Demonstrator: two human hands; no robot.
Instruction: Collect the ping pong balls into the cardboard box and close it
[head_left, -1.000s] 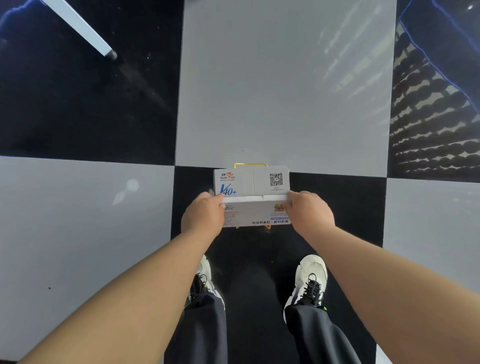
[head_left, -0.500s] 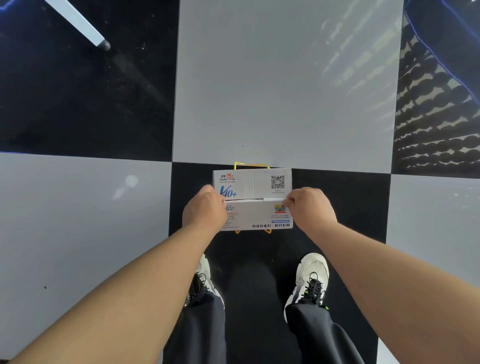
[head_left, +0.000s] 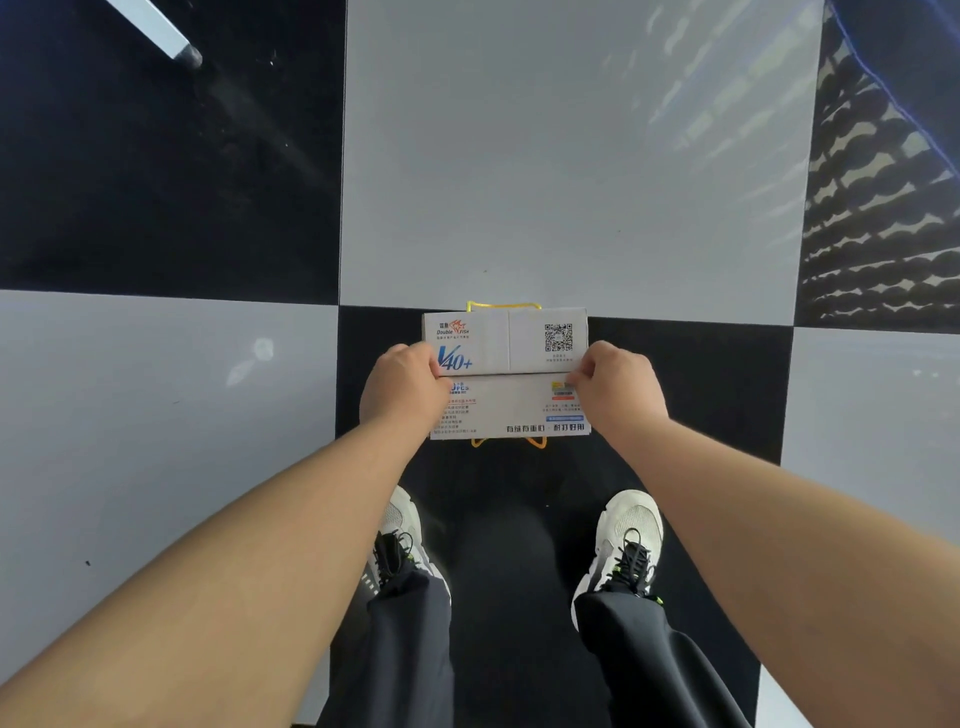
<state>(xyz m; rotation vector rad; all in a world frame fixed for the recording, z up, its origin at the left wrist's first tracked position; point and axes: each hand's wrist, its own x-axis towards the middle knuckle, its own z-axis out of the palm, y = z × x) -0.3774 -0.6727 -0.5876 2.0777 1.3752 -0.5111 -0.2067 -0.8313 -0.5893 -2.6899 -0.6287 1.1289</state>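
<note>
A white printed cardboard box (head_left: 511, 410) sits on a black floor tile just ahead of my feet. Its two top flaps lie flat and meet along a seam across the middle, so the inside and any ping pong balls are hidden. My left hand (head_left: 402, 387) pinches the left end of the seam. My right hand (head_left: 615, 384) pinches the right end. A thin yellow strap (head_left: 503, 305) pokes out past the far edge, and an orange bit shows under the near edge.
The floor is large black and grey tiles. My two white shoes (head_left: 626, 540) stand close behind the box. A white leg with a dark foot (head_left: 184, 52) reaches in at the top left. A patterned reflection covers the dark tile at the right.
The near flap has come down flat against the far flap. Both hands slid a little away from me along the box's sides to the seam.
</note>
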